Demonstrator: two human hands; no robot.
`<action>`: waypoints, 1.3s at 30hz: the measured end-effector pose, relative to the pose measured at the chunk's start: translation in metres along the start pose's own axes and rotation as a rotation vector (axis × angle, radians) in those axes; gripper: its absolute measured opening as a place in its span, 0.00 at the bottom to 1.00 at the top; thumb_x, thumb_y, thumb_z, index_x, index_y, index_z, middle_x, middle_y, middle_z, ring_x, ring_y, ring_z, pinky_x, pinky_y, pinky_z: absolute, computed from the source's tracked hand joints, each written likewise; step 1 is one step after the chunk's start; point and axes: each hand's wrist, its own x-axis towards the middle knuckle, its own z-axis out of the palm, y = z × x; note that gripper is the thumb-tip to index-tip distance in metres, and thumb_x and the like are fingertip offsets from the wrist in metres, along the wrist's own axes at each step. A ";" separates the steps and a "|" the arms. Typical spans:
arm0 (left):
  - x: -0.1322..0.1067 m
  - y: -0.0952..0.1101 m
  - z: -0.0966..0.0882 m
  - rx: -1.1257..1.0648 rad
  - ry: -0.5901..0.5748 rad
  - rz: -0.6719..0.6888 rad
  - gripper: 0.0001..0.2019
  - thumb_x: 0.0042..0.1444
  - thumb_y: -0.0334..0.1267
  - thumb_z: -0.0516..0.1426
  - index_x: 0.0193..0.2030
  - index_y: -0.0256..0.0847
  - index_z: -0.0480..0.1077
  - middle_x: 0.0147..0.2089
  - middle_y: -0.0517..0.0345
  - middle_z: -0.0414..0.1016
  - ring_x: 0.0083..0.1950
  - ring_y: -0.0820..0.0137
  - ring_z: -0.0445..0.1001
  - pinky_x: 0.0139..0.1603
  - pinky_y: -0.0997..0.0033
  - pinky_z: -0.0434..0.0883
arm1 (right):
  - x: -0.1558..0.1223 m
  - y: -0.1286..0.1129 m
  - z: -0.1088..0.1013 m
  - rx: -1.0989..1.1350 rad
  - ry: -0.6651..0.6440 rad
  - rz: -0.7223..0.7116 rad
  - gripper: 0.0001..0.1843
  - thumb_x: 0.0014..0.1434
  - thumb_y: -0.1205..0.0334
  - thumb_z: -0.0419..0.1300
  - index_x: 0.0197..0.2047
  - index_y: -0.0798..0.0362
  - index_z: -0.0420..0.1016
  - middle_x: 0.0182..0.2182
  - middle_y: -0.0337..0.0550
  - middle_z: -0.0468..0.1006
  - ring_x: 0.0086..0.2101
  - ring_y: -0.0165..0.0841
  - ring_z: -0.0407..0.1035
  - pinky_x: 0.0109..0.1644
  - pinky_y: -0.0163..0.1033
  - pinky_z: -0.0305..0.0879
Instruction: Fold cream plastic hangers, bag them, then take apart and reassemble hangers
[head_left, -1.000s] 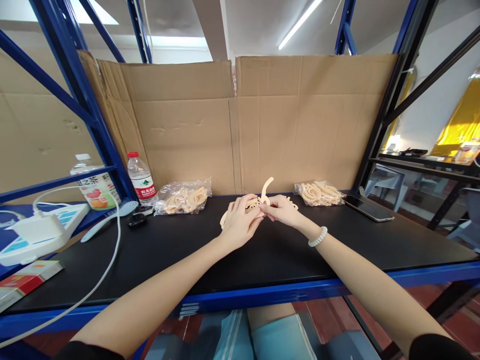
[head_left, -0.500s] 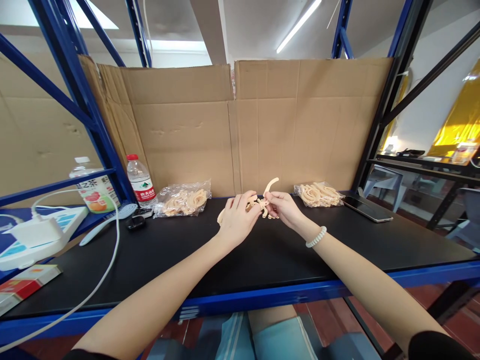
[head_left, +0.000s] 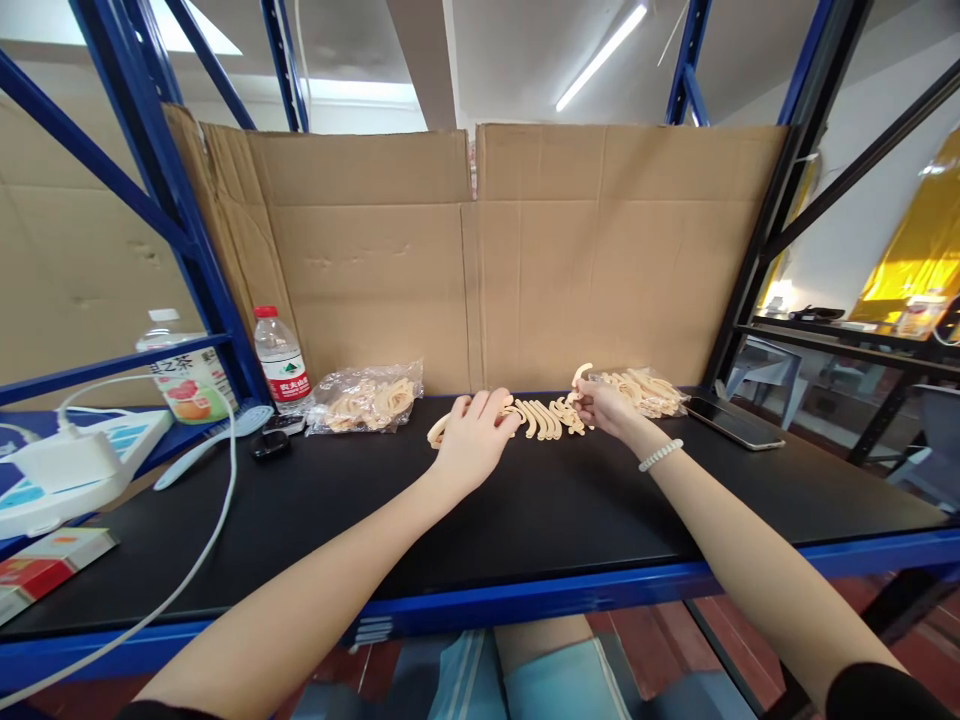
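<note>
Pale, curved wooden-looking pieces point(head_left: 541, 420) lie in a row on the black tabletop, several of them side by side. My left hand point(head_left: 474, 435) rests over the row's left end, fingers bent and slightly apart; what lies beneath its fingertips is partly hidden. One curved piece point(head_left: 433, 434) pokes out to its left. At the right end, my right hand point(head_left: 609, 408) pinches a curved wooden piece point(head_left: 581, 372), whose tip sticks up above the fingers. Just behind that hand lies a clear bag of similar pieces point(head_left: 651, 390).
Another clear bag of pieces point(head_left: 367, 400) lies left of my hands, near a red-capped water bottle point(head_left: 281, 360). A phone point(head_left: 733, 424) rests on the right. A white cable point(head_left: 229, 490) crosses the left edge by a power strip point(head_left: 75, 480). Cardboard point(head_left: 375, 270) stands behind.
My right hand has moved right, away from my left, with a curved piece in its fingers. More of the row now shows between the hands.
</note>
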 end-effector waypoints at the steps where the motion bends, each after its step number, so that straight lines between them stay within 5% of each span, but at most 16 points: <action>1: 0.001 -0.001 -0.001 -0.004 -0.009 -0.021 0.06 0.57 0.28 0.54 0.37 0.41 0.71 0.55 0.46 0.71 0.46 0.58 0.69 0.43 0.59 0.62 | 0.004 0.001 -0.009 -0.057 0.025 0.018 0.11 0.60 0.64 0.54 0.26 0.54 0.61 0.14 0.34 0.61 0.14 0.22 0.52 0.16 0.27 0.47; 6: 0.002 -0.001 -0.004 -0.057 -0.015 -0.046 0.05 0.60 0.33 0.54 0.38 0.41 0.72 0.54 0.45 0.71 0.46 0.58 0.68 0.42 0.58 0.62 | 0.012 0.007 -0.031 -0.302 0.068 0.050 0.09 0.54 0.70 0.59 0.22 0.58 0.68 0.11 0.33 0.58 0.14 0.21 0.51 0.16 0.27 0.49; 12: 0.002 0.006 -0.004 -0.117 -0.041 -0.060 0.06 0.62 0.35 0.54 0.39 0.41 0.72 0.54 0.46 0.71 0.46 0.58 0.68 0.41 0.59 0.62 | 0.018 0.014 -0.032 -0.468 0.089 -0.073 0.03 0.52 0.70 0.59 0.28 0.58 0.74 0.13 0.31 0.61 0.16 0.22 0.55 0.18 0.28 0.52; 22: 0.001 0.004 -0.004 -0.140 -0.043 -0.094 0.08 0.63 0.38 0.52 0.38 0.41 0.72 0.54 0.46 0.70 0.46 0.57 0.67 0.40 0.59 0.64 | 0.035 0.031 -0.040 -0.643 0.138 -0.128 0.07 0.56 0.69 0.57 0.33 0.60 0.77 0.14 0.34 0.66 0.18 0.25 0.62 0.24 0.31 0.62; 30: 0.004 -0.003 -0.008 -0.355 0.045 -0.220 0.08 0.65 0.38 0.50 0.37 0.40 0.68 0.48 0.49 0.69 0.42 0.66 0.71 0.38 0.68 0.68 | 0.023 0.012 -0.035 -0.672 0.164 -0.338 0.09 0.53 0.70 0.57 0.26 0.58 0.77 0.24 0.45 0.77 0.30 0.35 0.71 0.39 0.38 0.67; 34: 0.005 -0.003 -0.008 -0.601 0.026 -0.392 0.10 0.65 0.40 0.50 0.34 0.40 0.64 0.44 0.54 0.66 0.36 0.71 0.71 0.35 0.71 0.68 | -0.004 0.003 0.000 -0.579 -0.004 -0.459 0.11 0.57 0.60 0.58 0.38 0.58 0.78 0.35 0.48 0.81 0.37 0.35 0.73 0.44 0.38 0.68; 39: 0.006 -0.004 0.002 -0.921 0.023 -0.502 0.07 0.63 0.37 0.49 0.36 0.40 0.66 0.43 0.54 0.64 0.40 0.70 0.71 0.44 0.67 0.70 | -0.039 0.013 0.061 -0.379 -0.457 -0.524 0.22 0.53 0.52 0.64 0.48 0.55 0.73 0.38 0.43 0.78 0.30 0.29 0.71 0.35 0.35 0.69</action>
